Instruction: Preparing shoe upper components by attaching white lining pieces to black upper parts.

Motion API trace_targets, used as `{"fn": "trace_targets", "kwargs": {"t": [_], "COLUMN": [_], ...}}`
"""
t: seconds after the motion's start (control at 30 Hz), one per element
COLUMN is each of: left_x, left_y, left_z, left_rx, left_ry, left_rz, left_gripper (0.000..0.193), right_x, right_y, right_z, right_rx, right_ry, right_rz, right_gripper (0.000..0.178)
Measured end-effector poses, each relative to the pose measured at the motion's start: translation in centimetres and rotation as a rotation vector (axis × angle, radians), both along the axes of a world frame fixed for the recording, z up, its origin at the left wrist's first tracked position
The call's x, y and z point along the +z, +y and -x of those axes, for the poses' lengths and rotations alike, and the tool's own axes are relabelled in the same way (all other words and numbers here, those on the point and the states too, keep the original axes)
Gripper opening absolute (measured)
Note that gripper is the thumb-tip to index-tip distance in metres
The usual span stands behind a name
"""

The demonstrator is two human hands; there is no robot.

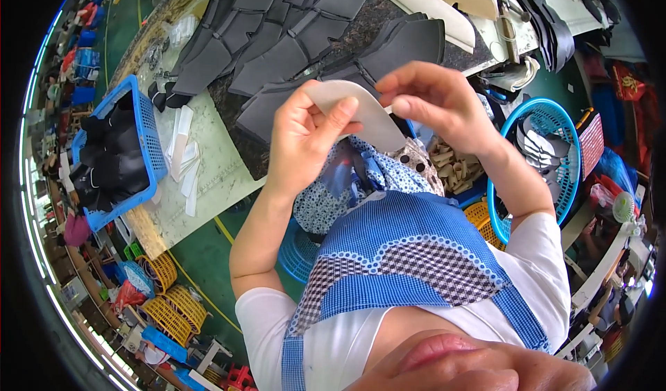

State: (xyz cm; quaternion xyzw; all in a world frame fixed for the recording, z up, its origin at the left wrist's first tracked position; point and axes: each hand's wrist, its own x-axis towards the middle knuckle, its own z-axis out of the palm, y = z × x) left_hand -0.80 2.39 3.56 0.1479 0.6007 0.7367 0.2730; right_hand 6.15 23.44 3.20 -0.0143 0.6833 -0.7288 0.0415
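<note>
A cream, curved flat piece (371, 117), perhaps leather or fabric, is pinched by my left hand (309, 124), its thumb on the near face and its fingers behind. Close to the piece's right edge is my right hand (440, 106), thumb and fingers apart, with nothing visible between them. Whether its thumb touches the edge I cannot tell. Beyond both hands, stacks of black curved flat pieces (277, 61) overlap in rows on a dark speckled tabletop (243, 131).
Larger cream pieces (444, 16) lie at the far right of the table. White strips (184, 151) rest on the pale board (225, 183) beside a blue basket (149, 134) of black pieces. To my right stands a round blue basket (498, 200) with white and grey pieces.
</note>
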Motion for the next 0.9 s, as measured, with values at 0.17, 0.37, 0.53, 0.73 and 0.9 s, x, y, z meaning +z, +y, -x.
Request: {"fn": "trace_targets", "kwargs": {"t": [0.17, 0.37, 0.53, 0.73, 0.9], "left_x": [-0.9, -1.3, -0.9, 0.2, 0.1], "left_y": [-1.0, -2.4, -0.9, -1.0, -2.2], "left_z": [-0.5, 0.2, -0.3, 0.6, -2.2], "left_rx": [-0.062, -0.372, -0.102, -0.071, -0.065], "left_ry": [0.004, -0.187, 0.371, 1.366, 1.697], "left_rz": [0.082, -0.017, -0.032, 0.205, 0.192], "left_gripper": [0.021, 0.021, 0.033, 0.025, 0.014], "right_x": [0.8, 2.5, 0.1, -2.1, -0.1], "right_y": [-0.3, -0.9, -1.6, -2.9, -3.6], "right_z": [1.6, 1.9, 1.3, -0.2, 0.0], "right_rx": [0.223, 0.461, 0.377, 0.216, -0.377], "right_ry": [-0.075, -0.101, -0.078, -0.303, -0.641], "right_rz": [-0.082, -0.232, 0.089, 0.525, 0.885], "right_gripper": [0.018, 0.012, 0.016, 0.014, 0.023]}}
